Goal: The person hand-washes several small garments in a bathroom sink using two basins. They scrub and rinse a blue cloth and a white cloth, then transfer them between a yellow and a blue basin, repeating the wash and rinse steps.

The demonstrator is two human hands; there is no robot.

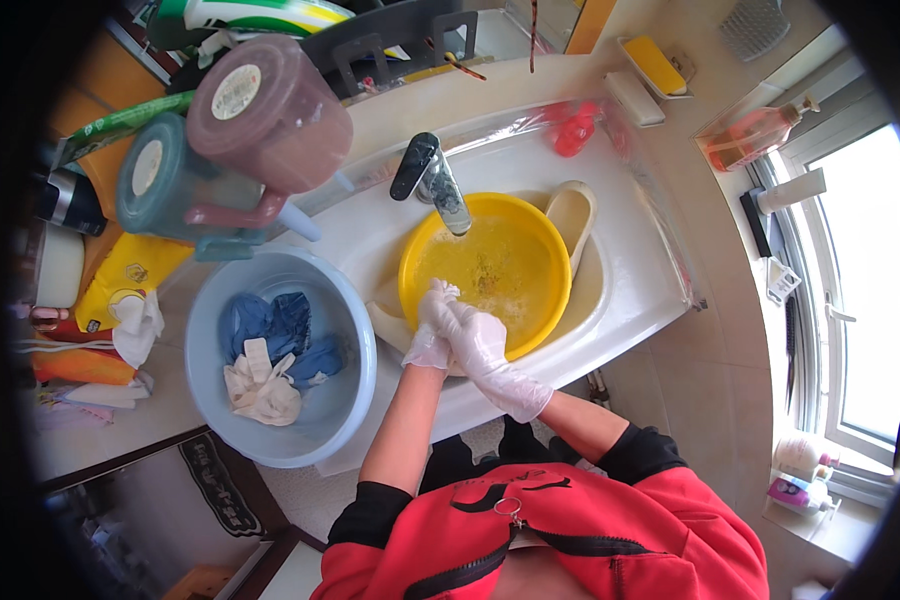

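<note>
Both my hands wear thin translucent white gloves and press together over the near edge of a yellow basin [560, 300]. My left hand [431, 322] is on the left, its fingers curled. Across it lies my right hand [478, 336], touching it. A small crumpled white bit [447, 286] shows at the fingertips; whether it is cloth or glove film I cannot tell. Cloudy water with bubbles [495, 262] fills the basin under the faucet [448, 196]. To the left, a light blue basin [352, 352] holds blue garments [289, 322] and a crumpled white cloth [266, 394].
The yellow basin rests in a white sink [630, 292], beside a beige slipper-shaped item [574, 214]. Two lidded plastic pitchers, pink [300, 112] and teal [187, 195], rise behind the blue basin. A red bottle [574, 133] lies at the back. A window [870, 285] is at right.
</note>
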